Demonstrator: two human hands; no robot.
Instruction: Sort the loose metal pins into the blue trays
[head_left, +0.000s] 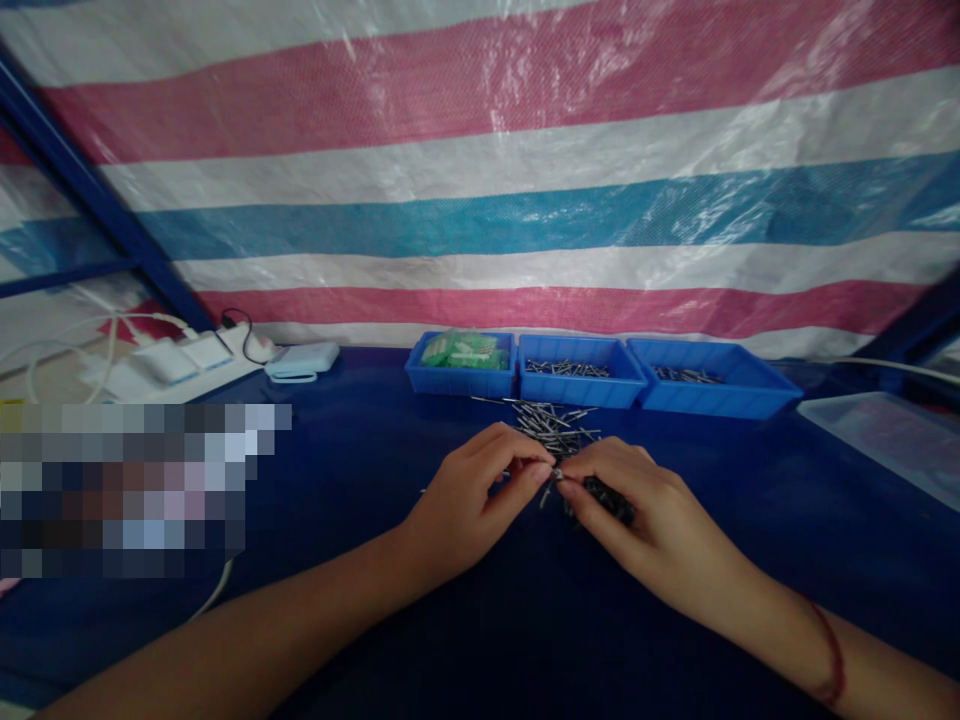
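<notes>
Both hands meet over the dark blue table, thumb and fingertips pinched together. Between the fingertips shows a small silvery metal piece (558,474), too small to identify. My left hand (480,495) is closed at its left side; my right hand (645,510) is closed on it from the right. Just beyond the fingers lies a loose pile of thin metal pins (551,425), pointing many ways. Small black parts (611,500) lie in a heap beneath my right hand, which partly hides them.
Three blue bins stand in a row behind the pile: a left bin (461,382) with green packets, a middle bin (581,388) and a right bin (712,398) with metal pins. A power strip (180,365), pale blue device (301,362) and clear plastic lid (885,435) lie around. Striped sheeting hangs behind.
</notes>
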